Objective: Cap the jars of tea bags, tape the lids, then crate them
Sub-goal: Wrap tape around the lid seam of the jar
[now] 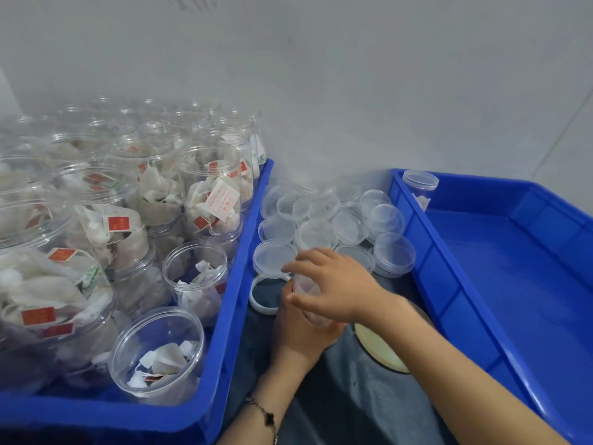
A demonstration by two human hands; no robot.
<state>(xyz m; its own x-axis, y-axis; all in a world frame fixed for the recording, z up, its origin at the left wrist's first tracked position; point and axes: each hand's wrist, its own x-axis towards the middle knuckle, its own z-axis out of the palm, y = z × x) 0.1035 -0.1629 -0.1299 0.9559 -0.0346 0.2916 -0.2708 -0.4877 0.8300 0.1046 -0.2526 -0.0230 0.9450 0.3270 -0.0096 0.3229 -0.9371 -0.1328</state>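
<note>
While the left hand is cupping a clear plastic jar from below in the lower middle of the frame, the right hand is lying over the jar's top with its fingers curled around the upper part. Whether a lid is already sitting on that jar is hidden under the right hand. Both hands are holding the jar above a dark cloth, between two blue crates.

Filling the left side of the frame, the left blue crate is holding many open jars of tea bags, some of them stacked, with red and white tags showing through the clear walls. At the right side, the right blue crate is carrying one capped jar in its far left corner, near the upper middle of the frame.

Between the crates, a heap of clear loose lids is lying just above the hands. A white tape roll is resting just left of the hands, touching the cloth. A beaded bracelet is circling the left wrist at the bottom.
</note>
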